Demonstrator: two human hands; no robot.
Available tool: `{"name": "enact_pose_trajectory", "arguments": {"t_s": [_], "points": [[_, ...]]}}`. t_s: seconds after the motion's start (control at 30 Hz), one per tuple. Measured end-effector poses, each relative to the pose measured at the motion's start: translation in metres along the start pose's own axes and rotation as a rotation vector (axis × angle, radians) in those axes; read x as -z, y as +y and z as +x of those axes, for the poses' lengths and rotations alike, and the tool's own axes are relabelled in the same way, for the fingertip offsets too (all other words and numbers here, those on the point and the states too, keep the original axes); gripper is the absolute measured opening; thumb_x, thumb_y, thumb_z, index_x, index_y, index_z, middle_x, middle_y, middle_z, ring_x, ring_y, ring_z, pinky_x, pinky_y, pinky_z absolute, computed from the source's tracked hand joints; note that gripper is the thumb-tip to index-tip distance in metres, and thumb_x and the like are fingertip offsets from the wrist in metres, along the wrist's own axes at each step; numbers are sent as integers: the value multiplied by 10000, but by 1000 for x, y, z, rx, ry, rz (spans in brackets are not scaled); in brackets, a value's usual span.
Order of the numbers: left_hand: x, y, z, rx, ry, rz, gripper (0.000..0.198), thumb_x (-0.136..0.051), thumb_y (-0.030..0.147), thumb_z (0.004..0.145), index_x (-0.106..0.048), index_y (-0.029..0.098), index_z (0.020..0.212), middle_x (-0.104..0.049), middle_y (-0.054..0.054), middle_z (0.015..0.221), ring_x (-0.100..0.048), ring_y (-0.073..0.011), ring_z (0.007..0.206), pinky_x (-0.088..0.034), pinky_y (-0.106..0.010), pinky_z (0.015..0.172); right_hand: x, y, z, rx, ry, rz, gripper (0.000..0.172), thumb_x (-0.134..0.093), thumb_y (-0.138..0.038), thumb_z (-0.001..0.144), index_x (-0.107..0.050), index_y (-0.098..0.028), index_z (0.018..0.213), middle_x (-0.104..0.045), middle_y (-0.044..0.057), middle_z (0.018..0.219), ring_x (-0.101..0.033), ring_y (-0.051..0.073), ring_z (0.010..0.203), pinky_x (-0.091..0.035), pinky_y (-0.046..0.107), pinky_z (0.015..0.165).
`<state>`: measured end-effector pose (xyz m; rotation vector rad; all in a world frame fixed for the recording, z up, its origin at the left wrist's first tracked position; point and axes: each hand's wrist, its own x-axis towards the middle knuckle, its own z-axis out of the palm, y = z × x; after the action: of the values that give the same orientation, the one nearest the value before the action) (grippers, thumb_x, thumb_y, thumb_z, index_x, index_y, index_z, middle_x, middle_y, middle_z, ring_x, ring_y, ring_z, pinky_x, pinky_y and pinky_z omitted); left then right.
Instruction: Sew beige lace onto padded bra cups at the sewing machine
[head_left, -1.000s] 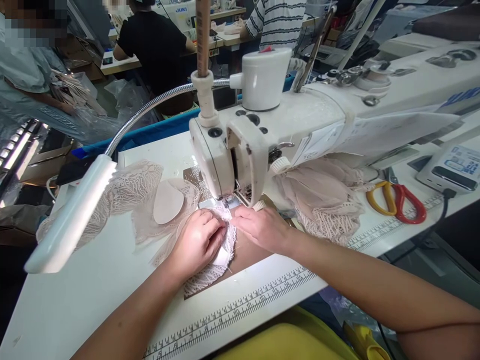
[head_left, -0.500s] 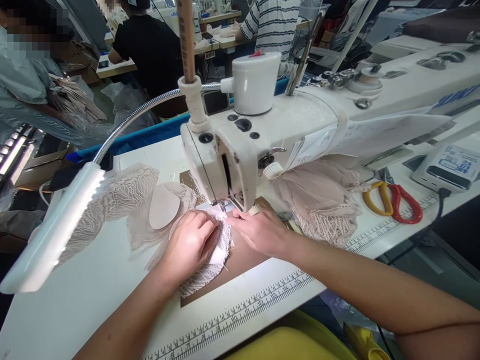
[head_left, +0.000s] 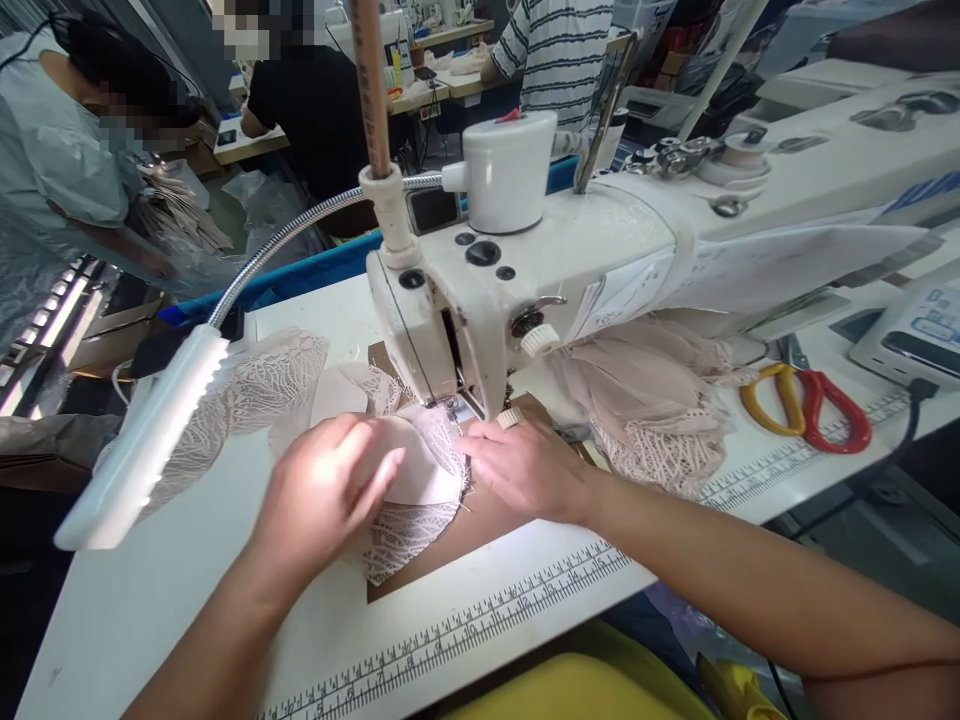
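Pale, fray-edged lace [head_left: 416, 535] with a smooth panel [head_left: 424, 470] lies between the loosely curled left hand [head_left: 326, 490] and bunched right hand [head_left: 529, 465]; whether either grips it, I cannot tell.

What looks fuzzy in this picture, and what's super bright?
In the head view, the left hand looks smeared, while the right hand and the scissors look clearer; in that same head view, the lamp glows nearly white, and the pale cloth between the hands is brightly lit.
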<state>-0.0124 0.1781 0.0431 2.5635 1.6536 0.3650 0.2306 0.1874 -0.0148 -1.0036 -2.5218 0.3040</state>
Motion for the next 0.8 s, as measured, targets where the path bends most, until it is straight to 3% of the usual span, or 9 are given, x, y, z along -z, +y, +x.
{"name": "enact_pose_trajectory", "arguments": {"t_s": [0.1, 0.2, 0.37, 0.5, 0.63, 0.8], "points": [[14, -10, -7, 319, -223, 89, 425, -443, 583, 856, -622, 223, 719, -633, -39, 655, -568, -221, 562, -351, -286, 473, 2, -6, -2, 63, -79, 49, 226, -475, -284, 933, -661, -157, 947, -580, 50, 870, -434, 172, 766, -315, 299, 677], [8, -21, -13, 421, -386, -97, 462, -484, 603, 821, -569, 210, 593, -549, -5, 521, -521, -190, 488, -287, -254, 440, 3, -11, -4, 85, -144, 2, 215, -529, -347, 918, -637, -165, 880, -555, 44, 853, -431, 183, 816, -305, 304, 707], [-19, -27, -21, 515, -278, -740, 328, -607, 501, 796, -636, 177, 838, -638, -11, 735, -598, -193, 677, -435, -259, 577, 1, -12, -6, 110, -146, -26, 197, -546, -348, 910, -613, -171, 857, -548, 34, 837, -415, 181, 813, -294, 309, 727], [-30, -18, -13, 616, -242, -1112, 478, -723, 429, 732, -596, 160, 1106, -682, -53, 917, -642, -227, 847, -511, -306, 721, 0, -8, -6, 101, -131, 18, 204, -554, -358, 904, -637, -172, 919, -571, 37, 856, -438, 193, 852, -301, 310, 739], [-33, -14, -3, 567, -356, -1190, 537, -755, 414, 709, -627, 131, 1147, -701, -100, 1052, -643, -277, 985, -516, -352, 843, 0, -4, -6, 66, -94, 72, 228, -556, -335, 902, -657, -163, 1011, -599, 50, 888, -459, 192, 841, -309, 305, 718], [-33, -16, 0, 509, -333, -1107, 581, -721, 437, 746, -601, 153, 1238, -679, -101, 1173, -626, -293, 1072, -503, -362, 905, 0, -4, -5, 62, -99, 70, 250, -558, -353, 902, -671, -168, 1027, -584, 44, 853, -446, 177, 782, -285, 292, 669]]}}
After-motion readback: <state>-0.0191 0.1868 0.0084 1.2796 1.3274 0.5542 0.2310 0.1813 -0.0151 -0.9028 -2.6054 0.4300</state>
